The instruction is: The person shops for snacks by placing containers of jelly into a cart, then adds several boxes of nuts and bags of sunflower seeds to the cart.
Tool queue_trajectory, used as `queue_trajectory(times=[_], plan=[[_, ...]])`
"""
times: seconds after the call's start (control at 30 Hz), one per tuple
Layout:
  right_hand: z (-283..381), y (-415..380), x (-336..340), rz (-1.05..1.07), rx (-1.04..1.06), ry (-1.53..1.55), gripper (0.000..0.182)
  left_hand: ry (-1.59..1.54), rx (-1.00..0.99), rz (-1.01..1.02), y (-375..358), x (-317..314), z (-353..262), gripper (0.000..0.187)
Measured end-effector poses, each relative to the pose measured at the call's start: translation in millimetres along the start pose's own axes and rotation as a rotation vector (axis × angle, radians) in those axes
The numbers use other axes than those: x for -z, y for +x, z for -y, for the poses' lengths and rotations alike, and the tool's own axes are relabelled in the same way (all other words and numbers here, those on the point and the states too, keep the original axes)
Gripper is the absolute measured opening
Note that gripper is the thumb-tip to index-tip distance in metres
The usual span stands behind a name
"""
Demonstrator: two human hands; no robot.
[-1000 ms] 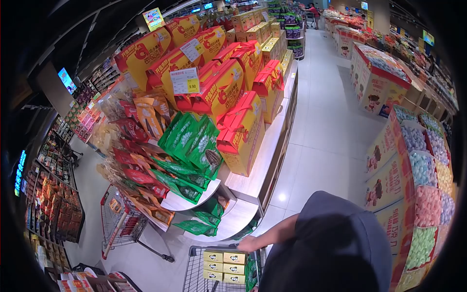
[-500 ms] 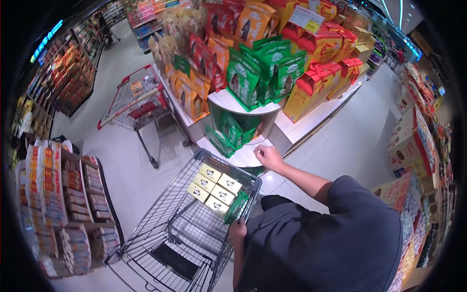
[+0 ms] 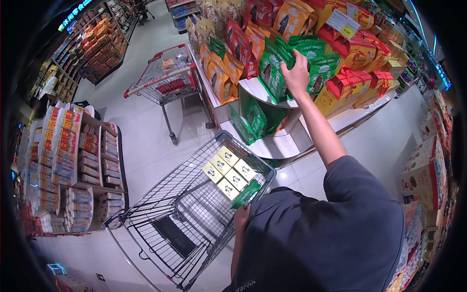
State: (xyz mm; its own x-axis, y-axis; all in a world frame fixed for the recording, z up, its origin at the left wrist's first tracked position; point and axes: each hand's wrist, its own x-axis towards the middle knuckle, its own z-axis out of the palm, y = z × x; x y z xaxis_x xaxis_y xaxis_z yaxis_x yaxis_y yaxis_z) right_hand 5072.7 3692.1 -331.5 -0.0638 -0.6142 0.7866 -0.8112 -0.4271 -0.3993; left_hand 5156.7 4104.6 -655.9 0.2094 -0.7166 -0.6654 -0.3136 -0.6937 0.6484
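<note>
My right hand (image 3: 296,75) reaches up to the display's upper shelf. Its thumb and fingers are apart at the top edge of a green snack bag (image 3: 272,73), among other upright green bags. Low beside my body, my left hand (image 3: 242,214) is at the side rim of a grey wire shopping cart (image 3: 165,192); its fingers are partly hidden and appear curled on the rim. Just ahead of that hand, a green bag (image 3: 246,194) lies inside the cart. Several pale yellow boxes (image 3: 227,171) with black print sit beside it, near the cart's far end.
A second cart with red trim (image 3: 168,78) stands left of the display. Orange bags (image 3: 219,75) and red-and-yellow gift boxes (image 3: 335,95) flank the green ones. More green bags (image 3: 250,121) stand on the lower shelf. A rack of packaged goods (image 3: 80,168) is at the left.
My right hand has risen from beside the lower shelf to the green bags on the upper shelf, its fingers spreading. My left hand stays by the cart's rim. The view has shifted.
</note>
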Motion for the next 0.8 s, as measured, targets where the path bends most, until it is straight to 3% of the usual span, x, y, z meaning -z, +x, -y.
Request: queue_trajectory(times=[0.07, 0.27, 0.4, 0.53, 0.67, 0.8], plan=[[-7.3, 11.5, -3.0, 0.212, -0.125, -0.116, 0.053, -0.038, 0.0, -0.014, -2.7, -0.6, -1.8, 0.053], [-28.6, 16.4, -18.1, 0.441, -0.148, -0.233, 0.038, -0.028, 0.082, 0.048, 4.3, -2.1, -0.5, 0.057], [-27.9, 3.4, -12.1, 0.252, -0.032, -0.145, 0.03, 0.023, 0.073, 0.024, -0.1, 1.6, -4.2, 0.056], [-24.4, -11.0, 15.7, 0.203, 0.045, -0.031, 0.03, 0.041, 0.067, 0.027, -5.3, 4.0, -10.8, 0.055], [-11.1, -21.4, 56.3, 0.289, 0.134, 0.165, 0.027, 0.028, 0.052, 0.031, -7.0, 3.8, -10.3, 0.054], [9.1, -35.3, 86.7, 0.425, 0.056, 0.446, 0.022, -0.036, -0.015, 0.0, -0.6, -1.8, 0.8, 0.051]])
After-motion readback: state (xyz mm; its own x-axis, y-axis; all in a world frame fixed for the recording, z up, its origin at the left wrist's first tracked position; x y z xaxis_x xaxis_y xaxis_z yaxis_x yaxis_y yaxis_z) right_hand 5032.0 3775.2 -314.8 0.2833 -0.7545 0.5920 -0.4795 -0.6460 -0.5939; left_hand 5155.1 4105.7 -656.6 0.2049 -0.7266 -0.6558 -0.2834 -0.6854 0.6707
